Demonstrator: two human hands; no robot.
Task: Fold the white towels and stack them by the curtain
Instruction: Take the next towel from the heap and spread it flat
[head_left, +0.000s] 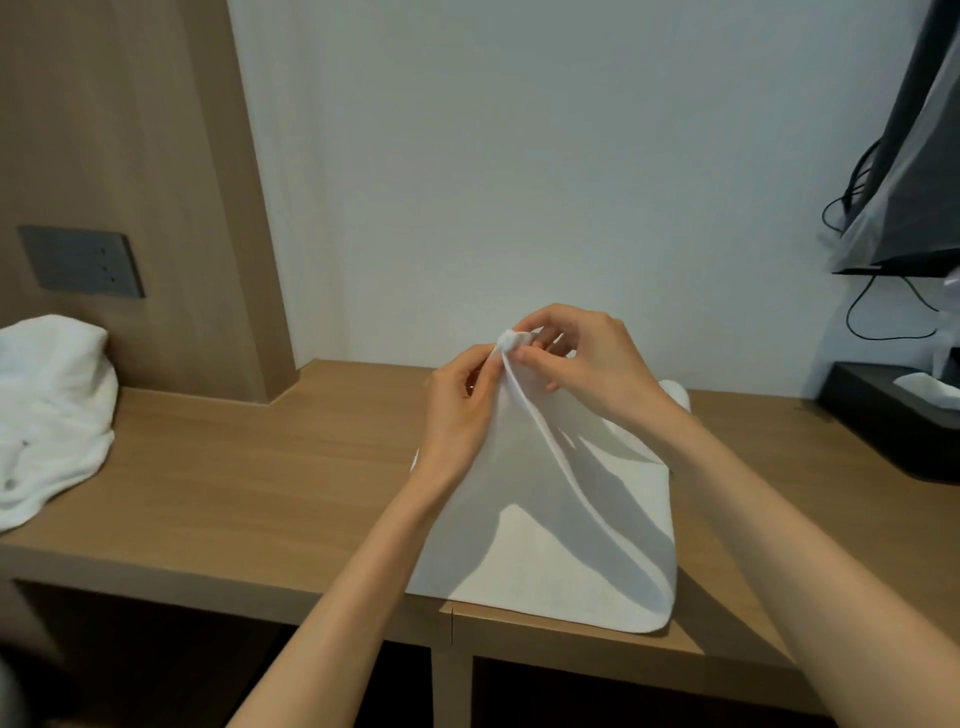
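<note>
A white towel (540, 551) lies on the wooden desk (249, 483), its near edge at the desk's front. One corner is lifted into a peak above the desk. My left hand (462, 410) and my right hand (582, 358) both pinch that raised corner, fingertips touching it from either side. A hemmed edge runs down from the peak toward the near right corner. A pile of crumpled white towels (47, 410) rests at the far left of the desk. A grey curtain (904, 171) hangs at the upper right.
A black tissue box (883, 415) with a tissue sticking out stands at the right end of the desk. Black cables (878, 317) dangle against the white wall below the curtain. A grey switch panel (80, 262) sits on the wood panel at left. Open shelves lie under the desk.
</note>
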